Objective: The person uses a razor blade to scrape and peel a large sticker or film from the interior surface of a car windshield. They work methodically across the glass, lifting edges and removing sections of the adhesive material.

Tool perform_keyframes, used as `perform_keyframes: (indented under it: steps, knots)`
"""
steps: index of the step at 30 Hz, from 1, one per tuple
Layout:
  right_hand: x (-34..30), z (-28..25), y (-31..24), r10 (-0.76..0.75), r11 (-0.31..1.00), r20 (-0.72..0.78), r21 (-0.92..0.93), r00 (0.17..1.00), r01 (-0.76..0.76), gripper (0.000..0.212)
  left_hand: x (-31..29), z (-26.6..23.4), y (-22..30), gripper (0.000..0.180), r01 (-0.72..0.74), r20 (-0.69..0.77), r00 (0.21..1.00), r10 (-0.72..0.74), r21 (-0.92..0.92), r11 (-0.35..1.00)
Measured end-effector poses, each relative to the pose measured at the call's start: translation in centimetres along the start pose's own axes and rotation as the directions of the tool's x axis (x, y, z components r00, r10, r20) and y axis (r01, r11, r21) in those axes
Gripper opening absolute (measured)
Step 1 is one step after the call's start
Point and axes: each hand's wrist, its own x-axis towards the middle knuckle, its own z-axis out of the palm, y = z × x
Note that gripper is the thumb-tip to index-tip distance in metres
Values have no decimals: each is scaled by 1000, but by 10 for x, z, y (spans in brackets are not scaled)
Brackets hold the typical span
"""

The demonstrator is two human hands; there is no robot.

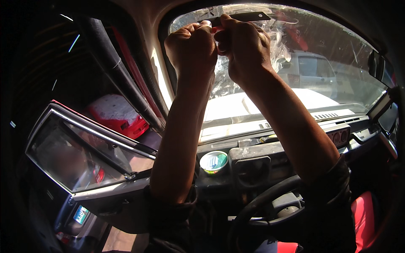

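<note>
Vehicle interior. Across the upper centre and upper right of the frame, a curved windshield (314, 40), with a pale car beyond. Below, from centre to right, a dark dashboard (276, 148). On the glass, chiefly at upper centre, swirled whitish smears (279, 57); towards the right of the pane, a comparatively clear stretch.

Stage of the work, by judgement: under way, unfinished. Done, as far as visible: blade raised and gripped in front of the pane. Left, probably: the smeared stretch at upper centre. Share already worked: not possible to tell.

At upper centre, side by side, left hand (192, 45) and right hand (248, 45). Left: clenched, fingers curled in, thumb up at the blade. Right: also grasping the blade, fingers bent, index fingertip over the upper edge.

Between and above both, near the top of the frame, a thin, flat, dark blade (249, 17). Long axis: nearly level across the frame, slightly higher at the right. Slanted end: pointing right; opposite end: indistinct behind the fingers. Contact with the glass: impossible to tell. Smallest, near the slanted end, a pale round hole (260, 16).
</note>
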Motion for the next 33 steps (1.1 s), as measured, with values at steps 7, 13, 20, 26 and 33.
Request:
perform_keyframes:
  steps: [7,13,20,26,33]
  knots:
    - [5,-2,2,-18,1000,122,-9,992,19,12,5,-5,-5,16,-40,20,999,39,47,998]
    - [6,3,3,-71,997,52,27,996,70,13,4,-4,-4,18,-99,27,995,100,-41,994]
    - [-7,10,-2,-107,992,114,79,988,99,13,0,-6,-8,19,-183,-34,982,183,14,983]
    - [-5,12,0,-50,998,52,36,997,48,13,4,-7,-8,17,-129,-28,991,128,-63,990]
    - [-8,11,0,-16,1000,-8,17,1000,16,13,5,-9,-9,17,-227,-10,973,231,139,964]
